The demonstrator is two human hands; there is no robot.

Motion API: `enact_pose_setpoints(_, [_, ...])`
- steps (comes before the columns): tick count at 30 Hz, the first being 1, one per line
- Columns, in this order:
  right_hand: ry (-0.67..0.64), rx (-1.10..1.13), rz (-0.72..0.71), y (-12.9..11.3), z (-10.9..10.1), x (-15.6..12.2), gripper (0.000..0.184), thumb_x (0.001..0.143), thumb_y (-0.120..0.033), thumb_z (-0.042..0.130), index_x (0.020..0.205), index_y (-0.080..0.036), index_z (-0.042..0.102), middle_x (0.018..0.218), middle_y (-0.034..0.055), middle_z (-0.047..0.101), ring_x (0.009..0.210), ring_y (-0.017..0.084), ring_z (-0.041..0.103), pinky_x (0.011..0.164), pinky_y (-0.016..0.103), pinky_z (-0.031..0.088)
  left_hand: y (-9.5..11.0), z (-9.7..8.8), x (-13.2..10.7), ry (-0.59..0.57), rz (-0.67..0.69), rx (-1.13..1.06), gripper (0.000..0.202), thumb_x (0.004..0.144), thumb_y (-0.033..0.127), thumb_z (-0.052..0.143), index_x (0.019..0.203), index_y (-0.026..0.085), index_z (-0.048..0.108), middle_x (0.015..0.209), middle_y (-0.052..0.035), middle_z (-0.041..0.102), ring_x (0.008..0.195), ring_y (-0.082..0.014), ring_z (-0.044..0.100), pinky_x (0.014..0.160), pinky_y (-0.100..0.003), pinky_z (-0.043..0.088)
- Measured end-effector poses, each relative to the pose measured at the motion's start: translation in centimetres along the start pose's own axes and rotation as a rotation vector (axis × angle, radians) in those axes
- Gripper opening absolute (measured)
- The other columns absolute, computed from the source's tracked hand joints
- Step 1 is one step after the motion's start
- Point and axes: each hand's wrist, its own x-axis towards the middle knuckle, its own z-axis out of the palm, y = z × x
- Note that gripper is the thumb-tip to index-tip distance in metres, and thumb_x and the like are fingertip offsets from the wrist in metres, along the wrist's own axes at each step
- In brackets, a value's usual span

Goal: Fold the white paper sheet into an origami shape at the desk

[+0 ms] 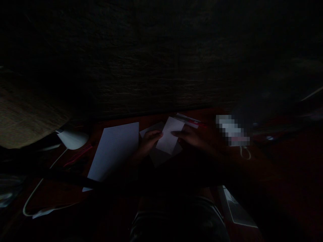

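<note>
In dim light, my left hand (150, 140) and my right hand (189, 135) hold a small white sheet of paper (171, 135) between them. The left thumb presses its left edge, and the right thumb lies over its right side. The paper is tilted and looks folded near its lower corner. Beneath it rests a darker, greyish sheet (158, 158) on the reddish-brown surface. Left of my left hand lies a large white sheet (118, 144), partly in shadow. Just beyond my right hand is a flat pale item with a red part (191, 121); its kind is unclear.
A white cone-shaped object (73, 138) with a pale cord (37, 186) stands at left, near a thin red item (78, 155). A blurred-out item (230, 129) with a white loop lies at right. A dark textured wall (161, 67) rises behind. A pale-edged flat object (237, 211) lies lower right.
</note>
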Motion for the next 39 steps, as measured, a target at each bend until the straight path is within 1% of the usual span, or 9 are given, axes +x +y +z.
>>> enact_pose_setpoints(3, [-0.040, -0.014, -0.023, 0.0, -0.1, 0.2, 0.040, 0.077, -0.058, 0.080, 0.088, -0.020, 0.074, 0.085, 0.0041, 0.074, 0.073, 0.019, 0.067, 0.067, 0.032, 0.054, -0.4, 0.2, 0.1, 0.061, 0.041, 0.071, 0.036, 0.069, 0.049, 0.088, 0.082, 0.018, 0.075, 0.073, -0.0010, 0.070, 0.067, -0.0170, 0.063, 0.062, -0.027, 0.044])
enact_pose_setpoints(6, [-0.078, -0.008, -0.039, 0.4, -0.1, 0.6, 0.043, 0.075, -0.059, 0.081, 0.092, -0.020, 0.077, 0.088, 0.0047, 0.076, 0.073, 0.018, 0.066, 0.066, 0.031, 0.053, -0.6, 0.4, 0.2, 0.115, 0.080, 0.048, 0.037, 0.071, 0.051, 0.086, 0.086, 0.019, 0.074, 0.077, -0.0007, 0.071, 0.070, -0.0163, 0.064, 0.064, -0.027, 0.047])
enact_pose_setpoints(12, [-0.068, -0.040, -0.022, 1.2, -0.2, 1.0, 0.039, 0.078, -0.058, 0.077, 0.086, -0.019, 0.077, 0.081, 0.0037, 0.075, 0.070, 0.018, 0.065, 0.064, 0.031, 0.052, -0.8, 0.1, 0.4, 0.150, 0.109, 0.126, 0.033, 0.077, 0.050, 0.082, 0.085, 0.020, 0.075, 0.077, -0.0012, 0.072, 0.071, -0.0171, 0.065, 0.064, -0.027, 0.049])
enact_pose_setpoints(17, [-0.070, -0.051, -0.002, 1.1, 0.0, 0.8, 0.039, 0.080, -0.059, 0.077, 0.082, -0.019, 0.078, 0.078, 0.0034, 0.075, 0.068, 0.017, 0.067, 0.066, 0.031, 0.054, -1.0, -0.5, 0.7, 0.187, 0.191, 0.151, 0.025, 0.079, 0.044, 0.081, 0.086, 0.019, 0.077, 0.086, -0.0035, 0.076, 0.080, -0.0193, 0.069, 0.073, -0.030, 0.053])
enact_pose_setpoints(23, [-0.033, -0.035, -0.043, 1.7, -0.1, 1.1, 0.044, 0.078, -0.064, 0.077, 0.087, -0.021, 0.078, 0.080, 0.0025, 0.076, 0.067, 0.017, 0.066, 0.063, 0.030, 0.053, -1.3, -0.5, 0.9, 0.171, 0.146, 0.132, 0.020, 0.077, 0.038, 0.082, 0.086, 0.020, 0.077, 0.083, -0.0028, 0.076, 0.077, -0.0195, 0.070, 0.071, -0.030, 0.055])
enact_pose_setpoints(29, [-0.027, 0.017, -0.025, 2.4, -0.5, 1.5, 0.040, 0.079, -0.059, 0.078, 0.093, -0.021, 0.079, 0.086, 0.0039, 0.077, 0.072, 0.019, 0.068, 0.067, 0.032, 0.054, -1.1, -0.5, 0.9, 0.127, 0.126, 0.079, 0.024, 0.075, 0.040, 0.083, 0.087, 0.020, 0.077, 0.084, -0.0033, 0.076, 0.074, -0.0199, 0.070, 0.068, -0.031, 0.056])
enact_pose_setpoints(33, [-0.036, 0.035, -0.006, 2.4, -0.6, 1.6, 0.039, 0.078, -0.057, 0.079, 0.094, -0.022, 0.079, 0.083, 0.0033, 0.076, 0.072, 0.019, 0.069, 0.067, 0.033, 0.055, -0.9, -0.5, 0.8, 0.113, 0.110, 0.045, 0.023, 0.074, 0.038, 0.082, 0.089, 0.021, 0.078, 0.085, -0.0034, 0.077, 0.073, -0.0201, 0.071, 0.065, -0.031, 0.056])
enact_pose_setpoints(36, [-0.036, 0.016, -0.032, 2.3, -0.5, 1.5, 0.035, 0.080, -0.054, 0.078, 0.094, -0.022, 0.079, 0.082, 0.0029, 0.076, 0.071, 0.019, 0.069, 0.067, 0.033, 0.056, -0.8, -0.5, 0.8, 0.130, 0.116, 0.050, 0.020, 0.074, 0.034, 0.082, 0.089, 0.020, 0.078, 0.088, -0.0039, 0.077, 0.077, -0.0197, 0.071, 0.068, -0.031, 0.057])
enact_pose_setpoints(39, [-0.041, 0.013, -0.076, 2.3, -0.5, 1.4, 0.036, 0.082, -0.053, 0.077, 0.100, -0.022, 0.079, 0.091, 0.0039, 0.079, 0.077, 0.020, 0.071, 0.070, 0.034, 0.057, -0.9, -0.5, 0.8, 0.150, 0.126, 0.067, 0.018, 0.073, 0.032, 0.082, 0.085, 0.020, 0.077, 0.087, -0.0036, 0.077, 0.078, -0.0190, 0.071, 0.070, -0.030, 0.056])
